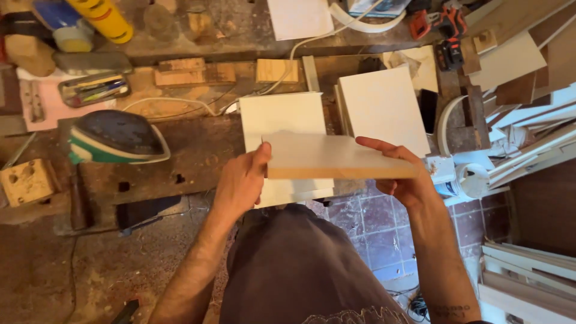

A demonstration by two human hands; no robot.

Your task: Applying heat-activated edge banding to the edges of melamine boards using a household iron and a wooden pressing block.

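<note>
Left hand [243,180] clamped on the near-left end of a flat board [336,157], thumb on top, fingers tucked beneath. Right hand [399,174] gripping the opposite end, thumb stretched along the upper face, fingers curled under the bare wood edge. Held level in the air, in front of the body, just above the edge of the workbench [180,156].

Looks stiff, no sag between the two grips. Pale, smooth top face, so probably a bit slippery; raw edge likely the surer purchase. Moderate weight by the look of it, thick enough to want both hands at the ends, palms pinching top and bottom. Corners probably prone to chipping if knocked.

Directly beneath, a white panel [282,120] lying flat on the bench, partly hidden by the board. Just right of that, a second white panel [384,108], tilted slightly. Off to the left, a dark sander [117,138] with green and white stripes resting on the bench. Further left, a small wooden block [27,180] with holes. Up top, a tray of pencils [95,89], a yellow roll [105,18], a red power drill [441,24] at the far right. Loose white offcuts [528,162] stacked along the right side, tiled floor [384,234] below.
</note>
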